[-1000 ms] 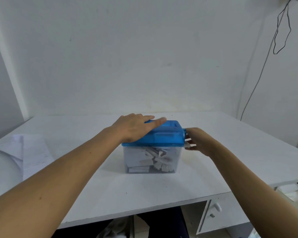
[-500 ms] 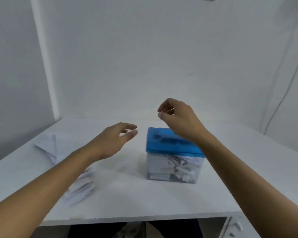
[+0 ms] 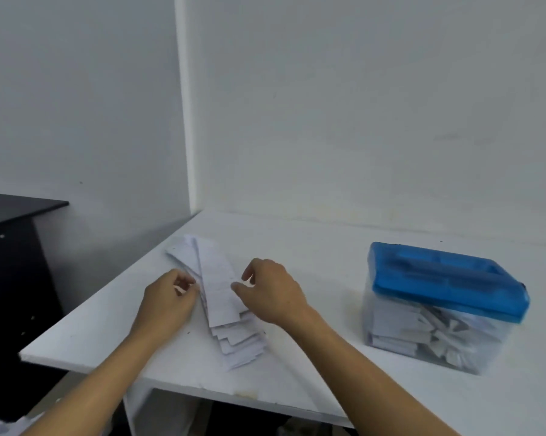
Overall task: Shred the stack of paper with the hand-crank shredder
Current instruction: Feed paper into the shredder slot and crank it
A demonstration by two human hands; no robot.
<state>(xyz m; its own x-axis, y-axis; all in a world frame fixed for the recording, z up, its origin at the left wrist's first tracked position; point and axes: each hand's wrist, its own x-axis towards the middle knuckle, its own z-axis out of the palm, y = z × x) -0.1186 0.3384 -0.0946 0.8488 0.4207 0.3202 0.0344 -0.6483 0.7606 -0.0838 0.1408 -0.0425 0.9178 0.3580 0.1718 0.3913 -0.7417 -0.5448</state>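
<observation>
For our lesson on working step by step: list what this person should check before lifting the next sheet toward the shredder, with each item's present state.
1. Paper stack lies between both hands, within reach: ok.
2. Left hand has a grip on a sheet: cannot tell.
3. Right hand is at the stack's right edge: ok.
4. Shredder stands upright on the table, blue lid seated: ok.
5. Room left in its clear bin, which already holds shreds: cannot tell.
</observation>
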